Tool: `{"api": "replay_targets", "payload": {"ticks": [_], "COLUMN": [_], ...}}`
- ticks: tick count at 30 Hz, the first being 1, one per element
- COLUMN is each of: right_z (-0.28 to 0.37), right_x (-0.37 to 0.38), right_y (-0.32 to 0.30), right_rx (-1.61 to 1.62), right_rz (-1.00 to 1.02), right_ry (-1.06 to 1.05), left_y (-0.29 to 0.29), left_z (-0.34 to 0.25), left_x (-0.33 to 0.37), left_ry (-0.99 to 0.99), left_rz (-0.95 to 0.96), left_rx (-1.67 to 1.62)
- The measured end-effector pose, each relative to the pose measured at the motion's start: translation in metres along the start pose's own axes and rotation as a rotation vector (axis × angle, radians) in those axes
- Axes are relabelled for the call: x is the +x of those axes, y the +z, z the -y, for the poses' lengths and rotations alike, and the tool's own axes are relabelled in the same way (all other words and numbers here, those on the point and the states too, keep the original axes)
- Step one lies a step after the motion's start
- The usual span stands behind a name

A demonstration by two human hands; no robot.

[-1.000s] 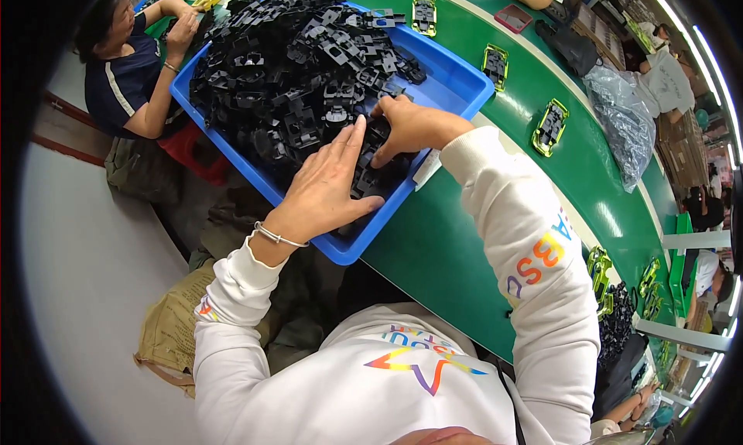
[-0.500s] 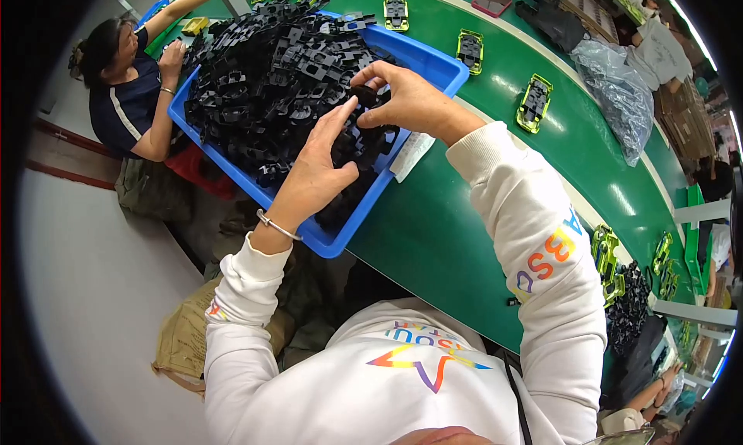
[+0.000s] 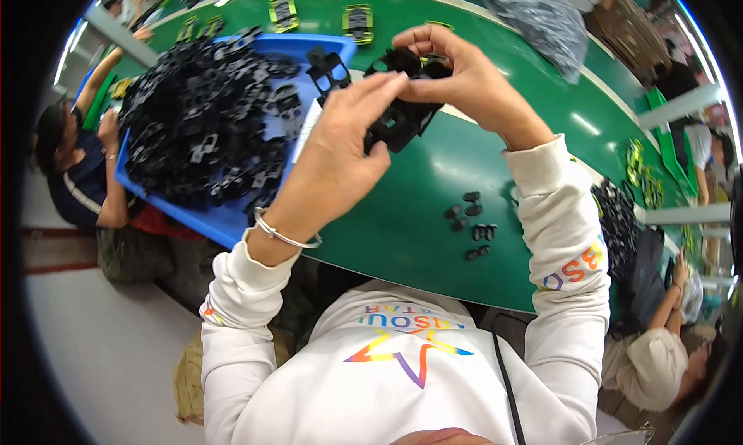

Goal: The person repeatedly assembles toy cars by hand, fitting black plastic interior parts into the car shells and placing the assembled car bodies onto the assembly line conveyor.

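A clump of black plastic parts (image 3: 401,128), with cut-out frames showing, is held up over the green table between my two hands. My left hand (image 3: 348,135) presses its fingers and thumb against the near left side of the clump. From the right, my right hand (image 3: 468,77) curls its fingers and thumb round the upper part. One open-framed piece (image 3: 328,70) sticks out on the left of the clump. Beside my left hand stands a blue bin (image 3: 205,217) heaped with a pile of similar black parts (image 3: 205,116). Blur hides how many pieces I hold.
Several small black pieces (image 3: 474,205) lie on the green table (image 3: 387,236). Yellow-green framed parts (image 3: 357,23) sit along the far green strip. Another black heap (image 3: 617,224) is at the right. A person (image 3: 81,166) works at the left, another (image 3: 646,364) at the lower right.
Both hands have come out of the bin to the right, bringing a clump of black parts over the table. The view has shifted right, and small pieces on the table now show.
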State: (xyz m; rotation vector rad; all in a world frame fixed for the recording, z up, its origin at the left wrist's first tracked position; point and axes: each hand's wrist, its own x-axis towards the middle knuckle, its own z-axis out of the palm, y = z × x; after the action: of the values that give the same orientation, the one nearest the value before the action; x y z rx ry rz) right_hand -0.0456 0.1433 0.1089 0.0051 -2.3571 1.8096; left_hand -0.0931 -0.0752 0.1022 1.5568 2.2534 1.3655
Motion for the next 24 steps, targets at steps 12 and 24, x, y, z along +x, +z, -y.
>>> {"api": "replay_targets", "payload": {"ticks": [12,24], "right_z": [-0.073,-0.066], "right_x": [-0.137,-0.257], "right_y": [-0.043,-0.091], "right_rx": [-0.471,-1.019], "right_rz": [-0.349,-0.581], "right_ry": [0.164,0.409], "left_y": [0.115,0.119], "left_z": [0.026,-0.002], "left_x": [-0.012,-0.006], "left_ry": [-0.106,-0.018], "left_rz": [0.216,0.016], "left_rx": [-0.066,-0.209]}}
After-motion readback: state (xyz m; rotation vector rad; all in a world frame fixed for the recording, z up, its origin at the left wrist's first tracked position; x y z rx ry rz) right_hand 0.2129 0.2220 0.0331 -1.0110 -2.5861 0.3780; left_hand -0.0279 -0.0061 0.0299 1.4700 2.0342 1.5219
